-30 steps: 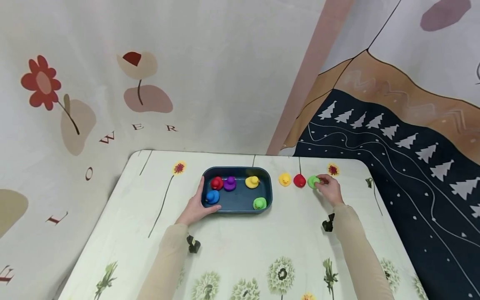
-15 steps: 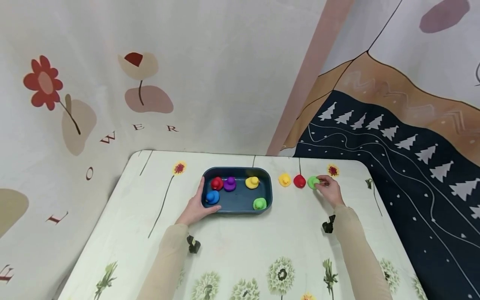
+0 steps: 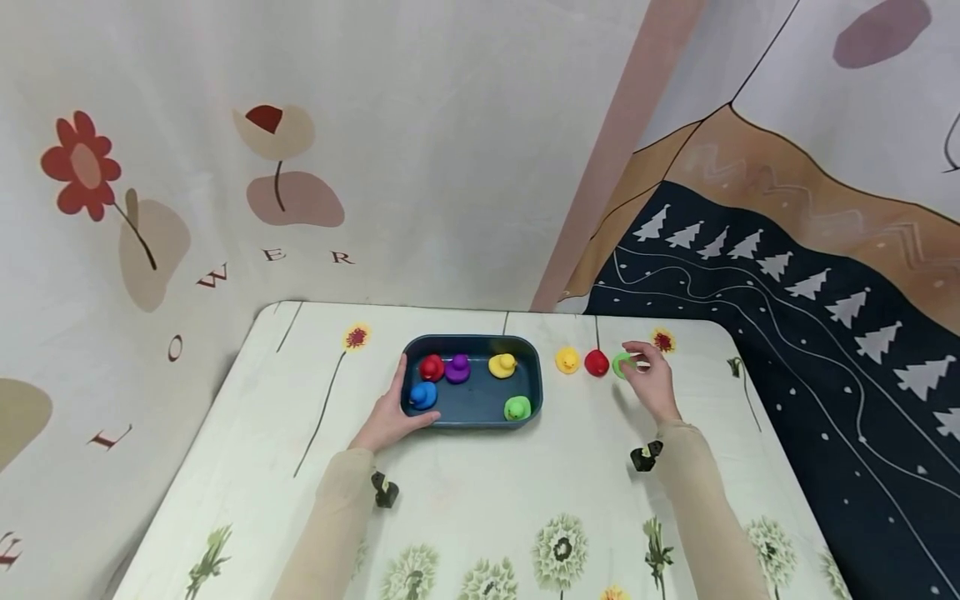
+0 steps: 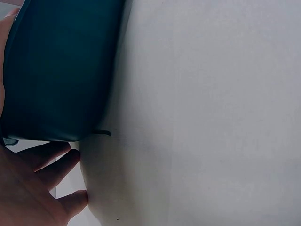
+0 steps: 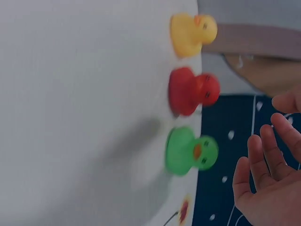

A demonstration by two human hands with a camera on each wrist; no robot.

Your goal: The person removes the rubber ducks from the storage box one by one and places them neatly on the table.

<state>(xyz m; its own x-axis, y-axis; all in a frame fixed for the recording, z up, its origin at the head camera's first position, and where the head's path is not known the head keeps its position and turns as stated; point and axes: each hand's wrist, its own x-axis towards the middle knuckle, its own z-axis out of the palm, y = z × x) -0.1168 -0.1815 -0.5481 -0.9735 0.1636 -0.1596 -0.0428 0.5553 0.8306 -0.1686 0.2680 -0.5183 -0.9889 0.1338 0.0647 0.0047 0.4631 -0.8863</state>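
My left hand [image 3: 386, 421] holds the left end of a dark blue tray [image 3: 472, 404], fingers along its end wall and thumb at the front rim. The left wrist view shows the tray's outside [image 4: 61, 70] against several fingers. My right hand [image 3: 649, 387] hovers by a green rubber duck [image 3: 619, 364], partly covering it. In the right wrist view, the fingers [image 5: 256, 162] are apart from this duck [image 5: 178, 150] and hold nothing. The duck stands upright in a row with a red duck [image 3: 597, 363] and a yellow duck [image 3: 567, 360].
Inside the tray sit a red duck [image 3: 431, 367], a purple duck [image 3: 457, 369], a blue duck [image 3: 423, 395], a yellow duck [image 3: 502, 365] and a green duck [image 3: 517, 407]. A flower-print cloth [image 3: 480, 483] covers the table. Printed curtains hang behind it.
My right hand has let go of the green duck at the end of the row and lifted slightly, its fingers spreading. The left hand and the tray have stayed put.
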